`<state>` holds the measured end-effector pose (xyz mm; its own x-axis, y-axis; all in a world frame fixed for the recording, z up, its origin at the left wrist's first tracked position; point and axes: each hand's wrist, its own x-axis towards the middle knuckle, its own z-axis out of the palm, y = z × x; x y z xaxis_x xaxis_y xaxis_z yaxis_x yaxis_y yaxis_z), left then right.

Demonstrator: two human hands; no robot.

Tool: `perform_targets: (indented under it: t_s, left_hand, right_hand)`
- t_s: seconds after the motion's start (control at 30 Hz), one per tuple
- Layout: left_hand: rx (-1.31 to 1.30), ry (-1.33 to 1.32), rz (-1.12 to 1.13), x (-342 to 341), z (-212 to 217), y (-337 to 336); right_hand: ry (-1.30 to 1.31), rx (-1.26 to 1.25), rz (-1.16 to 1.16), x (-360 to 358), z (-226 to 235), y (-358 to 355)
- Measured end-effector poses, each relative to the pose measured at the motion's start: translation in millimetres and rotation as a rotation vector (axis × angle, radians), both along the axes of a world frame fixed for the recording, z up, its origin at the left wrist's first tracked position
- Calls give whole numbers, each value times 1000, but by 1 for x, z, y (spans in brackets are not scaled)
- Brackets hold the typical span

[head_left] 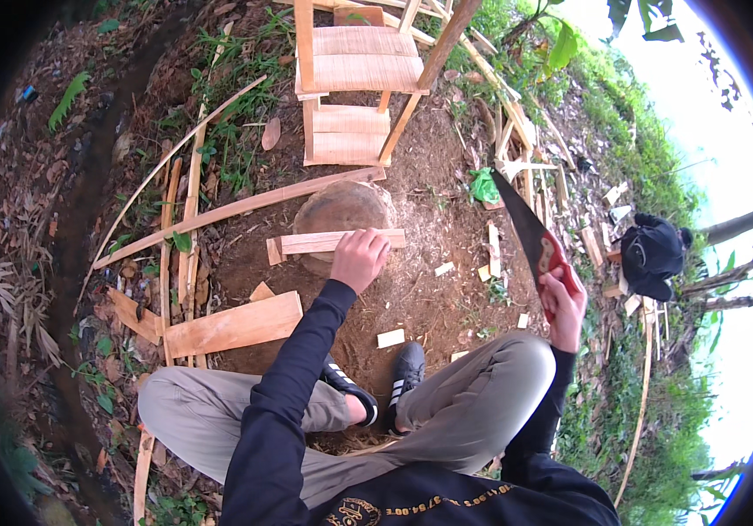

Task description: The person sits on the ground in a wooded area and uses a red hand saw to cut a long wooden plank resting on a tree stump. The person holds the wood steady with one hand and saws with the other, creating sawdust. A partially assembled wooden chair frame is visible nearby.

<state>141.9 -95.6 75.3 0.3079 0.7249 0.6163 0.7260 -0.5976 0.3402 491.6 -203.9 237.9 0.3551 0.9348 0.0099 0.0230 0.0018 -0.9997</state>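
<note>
A hand saw [524, 221] with a red handle is raised at my right side, blade tilted up and to the left. My right hand [565, 302] is closed round its handle. My left hand [360, 259] presses down on a short wooden board [311, 243], fingers bent over its far edge. That board lies across a round tree stump [341, 209], its left end reaching past the stump. A small wooden block [274, 252] is by the board's left end. The saw is well apart from the board.
Beyond the stump stands a wooden shelf-like frame [359, 70]. A long strip [245, 213] runs behind the stump; a wide plank [236, 326] lies at left. Offcuts [390, 338] litter the dirt. A green plastic bag [484, 187] and a black backpack-like bundle [653, 256] are at right.
</note>
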Motion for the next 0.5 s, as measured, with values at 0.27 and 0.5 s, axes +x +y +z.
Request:
perform_targets:
  t_s: [0.27, 0.5]
  left_hand:
    - [-538, -870, -167, 54, 65, -38]
    - [-1182, -1318, -817, 90, 118, -120]
  right_hand:
    - [-240, 118, -138, -70, 58, -54]
    - [-240, 215, -48, -136, -5, -50]
